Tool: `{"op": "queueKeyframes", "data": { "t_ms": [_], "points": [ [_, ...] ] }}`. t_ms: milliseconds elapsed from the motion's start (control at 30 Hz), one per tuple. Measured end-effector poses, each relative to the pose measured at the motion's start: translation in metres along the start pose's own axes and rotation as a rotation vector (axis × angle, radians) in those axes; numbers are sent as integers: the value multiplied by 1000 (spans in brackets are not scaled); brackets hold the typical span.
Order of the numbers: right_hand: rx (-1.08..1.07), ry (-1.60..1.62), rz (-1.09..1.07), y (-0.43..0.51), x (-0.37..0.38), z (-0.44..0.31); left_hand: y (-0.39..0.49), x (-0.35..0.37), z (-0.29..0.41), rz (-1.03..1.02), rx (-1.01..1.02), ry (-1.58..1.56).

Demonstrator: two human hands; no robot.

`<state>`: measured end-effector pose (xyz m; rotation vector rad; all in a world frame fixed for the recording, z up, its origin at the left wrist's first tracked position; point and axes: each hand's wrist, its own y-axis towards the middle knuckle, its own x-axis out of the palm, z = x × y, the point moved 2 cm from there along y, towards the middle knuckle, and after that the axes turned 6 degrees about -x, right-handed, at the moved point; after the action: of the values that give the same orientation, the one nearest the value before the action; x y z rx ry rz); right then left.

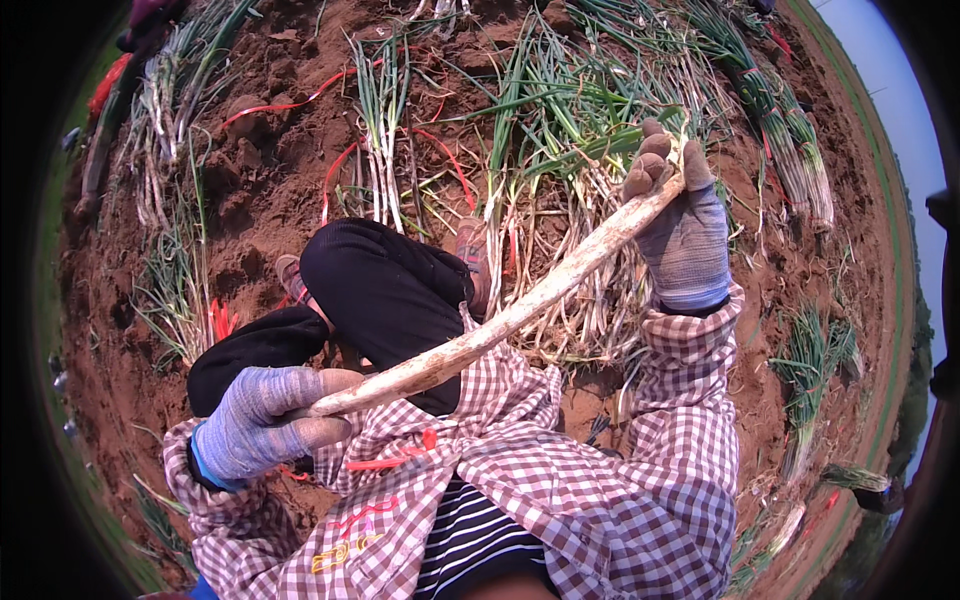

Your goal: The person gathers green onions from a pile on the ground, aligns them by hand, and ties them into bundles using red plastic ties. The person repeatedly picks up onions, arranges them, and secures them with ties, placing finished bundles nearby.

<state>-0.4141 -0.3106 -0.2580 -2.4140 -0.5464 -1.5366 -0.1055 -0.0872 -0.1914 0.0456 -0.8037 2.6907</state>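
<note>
A long white scallion stalk (495, 322) slants across in front of my lap, flecked with brown soil. My gloved left hand (274, 416) pinches its lower end between thumb and fingers. Up at the right, my gloved right hand (675, 202) grips the other end, where green leaves (592, 150) bend away to the left. Both gloves are knitted, bluish grey, with dirt-stained fingertips. Below my right hand lies a loose heap of scallions (577, 300), their pale stalks and roots tangled together.
A small group of scallions (384, 142) lies ahead amid red plastic ribbon (330, 86). More scallions (169, 90) are at the upper left. Tied bundles (780, 135) lie at the upper right, and another bundle (806, 382) rests at the right. Clods of brown soil (247, 172) cover the ground.
</note>
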Motion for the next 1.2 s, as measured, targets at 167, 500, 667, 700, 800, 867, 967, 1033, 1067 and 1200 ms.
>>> {"op": "queueKeyframes", "data": {
  "t_ms": [167, 500, 667, 700, 800, 867, 967, 1033, 1067, 1200],
  "points": [
    [-108, -592, -440, 94, 61, -103, 81, 30, 3, 231, 215, 24],
    [477, -2006, 987, 8, -276, -106, 310, 53, -105, 16, -322, -741],
    [336, -2375, 702, -78, -301, 36, 316, 34, -150, 23, -435, -914],
    [351, -2363, 596, -82, -299, 65, 315, 33, -152, 10, -388, -994],
    [595, -2235, 419, -71, -298, 141, 313, 33, -153, 162, -335, -904],
    [601, -2262, 421, -56, -302, 168, 311, 34, -149, 175, -248, -892],
    [642, -2242, 421, -48, -307, 178, 303, 32, -150, 375, -361, -784],
    [623, -2191, 260, -53, -307, 162, 302, 34, -147, 331, -291, -769],
    [514, -2066, 275, -54, -308, 144, 301, 35, -146, 356, -295, -755],
    [-281, -1827, 735, -54, -315, 30, 290, 49, -142, 304, -315, -620]
  ]
}}
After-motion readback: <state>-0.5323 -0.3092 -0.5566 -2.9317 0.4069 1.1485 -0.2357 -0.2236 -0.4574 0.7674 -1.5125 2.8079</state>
